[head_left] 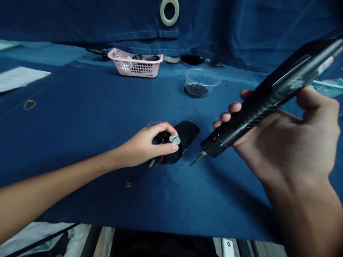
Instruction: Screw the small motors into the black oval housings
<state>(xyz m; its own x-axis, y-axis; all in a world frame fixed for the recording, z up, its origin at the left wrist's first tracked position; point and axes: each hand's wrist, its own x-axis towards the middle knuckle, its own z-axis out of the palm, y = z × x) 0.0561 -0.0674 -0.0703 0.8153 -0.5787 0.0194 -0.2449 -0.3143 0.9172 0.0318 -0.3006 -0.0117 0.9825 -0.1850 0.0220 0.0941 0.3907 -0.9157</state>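
Note:
My left hand (146, 146) is curled around a small black plastic device (184, 137) lying on the blue cloth; its fingers pinch a little silver motor with red wires at the device's near end. My right hand (284, 139) grips a black electric screwdriver (268, 100). The tool is tilted, and its bit (197, 159) points down-left, hovering just right of the device without touching it.
A pink basket (135, 64) with dark parts stands at the back. A clear cup (201, 82) of small dark screws sits behind the device. A yellow rubber band (29, 104) and white paper (18, 76) lie far left. The table's front edge (160, 230) is close.

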